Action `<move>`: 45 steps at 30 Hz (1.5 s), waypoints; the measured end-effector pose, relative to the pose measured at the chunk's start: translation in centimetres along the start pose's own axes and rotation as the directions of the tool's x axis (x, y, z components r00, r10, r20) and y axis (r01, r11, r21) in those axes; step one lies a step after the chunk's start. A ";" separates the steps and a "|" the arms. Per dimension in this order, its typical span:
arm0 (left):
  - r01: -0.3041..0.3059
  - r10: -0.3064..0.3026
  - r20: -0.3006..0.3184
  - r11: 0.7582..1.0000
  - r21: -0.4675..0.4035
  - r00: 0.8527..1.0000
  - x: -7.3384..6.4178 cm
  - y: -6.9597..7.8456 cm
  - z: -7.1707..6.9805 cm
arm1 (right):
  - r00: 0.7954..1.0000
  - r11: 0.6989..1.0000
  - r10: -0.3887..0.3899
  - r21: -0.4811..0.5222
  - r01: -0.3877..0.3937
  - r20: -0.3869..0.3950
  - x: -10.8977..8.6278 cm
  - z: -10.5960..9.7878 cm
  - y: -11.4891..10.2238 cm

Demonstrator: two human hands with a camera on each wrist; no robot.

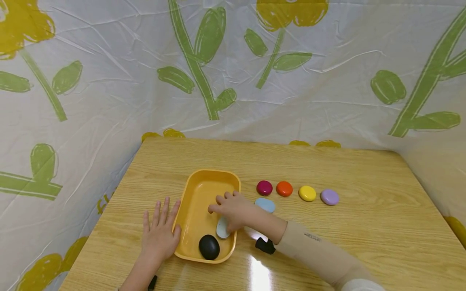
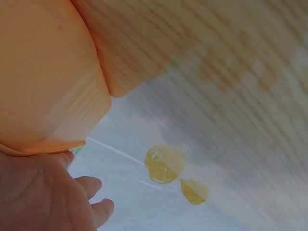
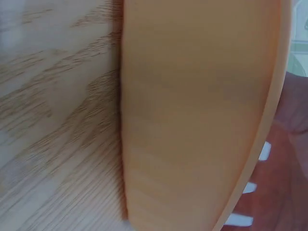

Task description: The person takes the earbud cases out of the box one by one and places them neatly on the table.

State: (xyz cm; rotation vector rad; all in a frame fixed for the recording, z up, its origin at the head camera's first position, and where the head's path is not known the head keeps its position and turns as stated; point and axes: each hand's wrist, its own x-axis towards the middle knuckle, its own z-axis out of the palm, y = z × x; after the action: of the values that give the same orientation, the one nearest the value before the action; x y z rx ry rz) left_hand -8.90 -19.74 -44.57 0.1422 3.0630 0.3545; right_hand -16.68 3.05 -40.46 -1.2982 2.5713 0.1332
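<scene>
A yellow plastic tray rests on the table with two smooth pebble-like pieces in it. One is black, near the front wall; the other is pale grey, partly covered by my right hand. That hand reaches over the tray's right rim, fingers spread and loosely bent, thumb side close to the pale piece. My left hand lies along the left side of the tray, fingers straight, thumb at the rim. In the right wrist view the tray's outer wall hides most of the right hand.
Right of the tray, a row of glossy rounded pieces runs across the table: maroon, orange, yellow and lilac. A light blue piece lies nearer, beside the right wrist. A flower-printed cloth hangs behind the table.
</scene>
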 end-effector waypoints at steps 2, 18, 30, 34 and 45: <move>0.000 0.000 -0.001 1.000 -0.002 1.000 0.0 0.0 0.1 | 0.999 0.999 0.028 0.020 -0.029 0.042 0.3 0.1 -0.2; 0.000 0.000 0.000 1.000 -0.002 1.000 0.1 0.1 0.0 | 0.965 0.993 0.103 0.032 -0.114 0.241 1.6 0.4 -1.3; 0.002 -0.002 -0.004 1.000 0.011 1.000 0.0 0.1 -0.1 | 0.995 0.999 0.031 0.014 -0.033 0.099 1.8 1.4 -1.1; 0.005 -0.005 -0.003 1.000 0.015 1.000 0.0 0.1 -0.1 | 0.998 0.999 0.024 0.044 -0.027 0.066 2.0 1.7 -1.0; 0.009 -0.009 0.008 1.000 0.013 1.000 0.0 0.1 -0.1 | 0.965 0.970 0.032 0.240 0.032 -0.259 0.5 0.0 1.2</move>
State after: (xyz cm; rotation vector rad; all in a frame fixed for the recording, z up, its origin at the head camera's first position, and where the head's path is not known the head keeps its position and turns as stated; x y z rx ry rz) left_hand -8.92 -19.66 -44.48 0.1303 3.0578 0.3336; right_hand -17.94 3.34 -40.62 -1.2962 2.6942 -0.3666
